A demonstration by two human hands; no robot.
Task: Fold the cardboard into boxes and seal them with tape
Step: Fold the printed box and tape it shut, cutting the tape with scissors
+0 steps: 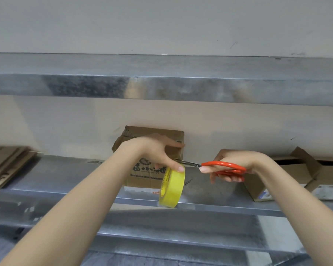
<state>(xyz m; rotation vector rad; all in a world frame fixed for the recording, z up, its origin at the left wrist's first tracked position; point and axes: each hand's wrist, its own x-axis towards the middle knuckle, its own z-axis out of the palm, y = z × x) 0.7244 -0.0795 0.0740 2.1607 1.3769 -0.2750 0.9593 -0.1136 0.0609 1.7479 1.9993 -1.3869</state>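
We see a brown cardboard box (pixel 142 175) sitting on a shiny metal shelf (pixel 65 173). It stands near the middle of the shelf, close to the pale wall (pixel 161 25) behind it. The box has dark print on its front side.

Our left hand (pixel 154 150) reaches over the box. The pointer finger lies flat along the top right edge of the box. The thumb presses on a roll of yellow tape (pixel 172 187). The roll stands on its edge in front of the box, at its right corner, and it hangs a little past the front of the shelf. So the left hand is partly closed, pinching the roll against the box.

Our right hand (pixel 233 164) is just to the right of the box. Its fingers are curled through the handles of the red scissors (pixel 221 167), so it holds them tight. The dark blades point left, toward the spot where the tape meets the box, right by our left thumb. The blades look almost closed, but they are thin and blurry, so we cannot tell for sure.

Another box (pixel 288 175) sits on the right side of the shelf, with its flaps open. Flat cardboard sheets (pixel 6 166) lie stacked at the left end of the shelf. A second metal shelf (pixel 161 83) runs across above everything.
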